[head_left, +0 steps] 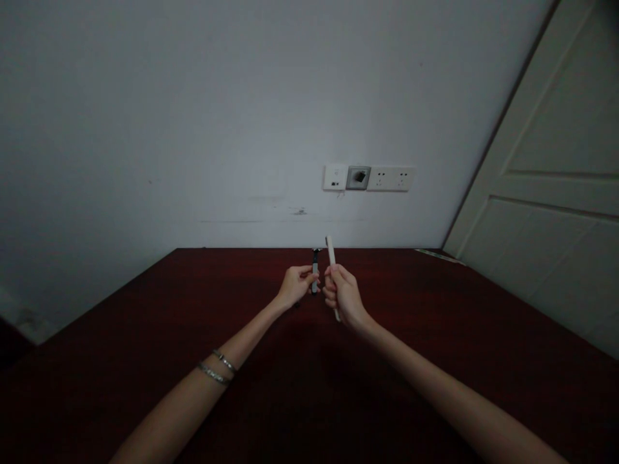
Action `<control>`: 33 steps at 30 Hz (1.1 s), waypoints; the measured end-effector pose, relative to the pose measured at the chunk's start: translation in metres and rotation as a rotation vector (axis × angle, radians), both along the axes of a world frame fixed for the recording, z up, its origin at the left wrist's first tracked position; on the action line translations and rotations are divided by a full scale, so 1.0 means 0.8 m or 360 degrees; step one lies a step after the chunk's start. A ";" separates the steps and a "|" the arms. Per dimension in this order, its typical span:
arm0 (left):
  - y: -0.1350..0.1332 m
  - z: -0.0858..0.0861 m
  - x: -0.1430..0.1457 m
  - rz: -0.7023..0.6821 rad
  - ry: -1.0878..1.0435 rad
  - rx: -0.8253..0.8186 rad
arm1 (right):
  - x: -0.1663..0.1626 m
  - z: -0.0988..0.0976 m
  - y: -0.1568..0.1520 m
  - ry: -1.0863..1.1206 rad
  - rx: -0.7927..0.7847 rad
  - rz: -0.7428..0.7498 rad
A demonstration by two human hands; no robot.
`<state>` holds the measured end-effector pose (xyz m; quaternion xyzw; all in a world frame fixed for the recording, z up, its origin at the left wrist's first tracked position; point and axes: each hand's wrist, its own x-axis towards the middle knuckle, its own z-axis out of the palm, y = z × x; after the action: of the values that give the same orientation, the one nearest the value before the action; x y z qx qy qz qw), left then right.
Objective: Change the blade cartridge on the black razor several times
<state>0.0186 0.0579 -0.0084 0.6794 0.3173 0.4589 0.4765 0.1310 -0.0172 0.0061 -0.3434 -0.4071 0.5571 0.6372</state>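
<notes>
My left hand [296, 285] pinches a razor [314, 268] by its grey and black handle. The razor stands upright, with its crosswise head at the top. Just right of it, my right hand [346, 295] is closed around a slim white toothbrush-like stick [331, 250]. This stick leans a little to the left, and its lower end shows below the fingers. A small dark patch marks its upper tip, too small to make out clearly. The two held things are close together but apart, above the dark red table [232, 303].
Behind the table's far edge rises a pale wall [242, 116] bearing a row of sockets [391, 179]. A white panelled door [556, 161] stands at the right. A thin flat strip [439, 256] lies at the far right table edge. Bracelets [215, 372] circle my left forearm.
</notes>
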 end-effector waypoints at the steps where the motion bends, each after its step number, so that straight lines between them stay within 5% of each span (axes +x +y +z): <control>1: 0.000 -0.001 0.001 -0.0009 0.0015 0.0036 | 0.000 -0.001 0.000 -0.0019 -0.0014 0.0012; 6: 0.003 -0.001 0.000 0.0043 0.0054 0.0106 | -0.008 -0.018 -0.009 -0.0066 -0.0131 0.0064; 26: -0.006 0.007 -0.003 0.0103 0.0390 0.0382 | -0.016 -0.014 -0.007 -0.0033 -0.0038 0.0114; 33: 0.012 0.010 -0.014 0.0153 0.0202 0.0161 | 0.007 -0.017 -0.019 -0.0285 0.0051 0.0143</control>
<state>0.0074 0.0679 -0.0007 0.7143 0.3555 0.4529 0.3979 0.1364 -0.0325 -0.0075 -0.3628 -0.4863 0.5457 0.5780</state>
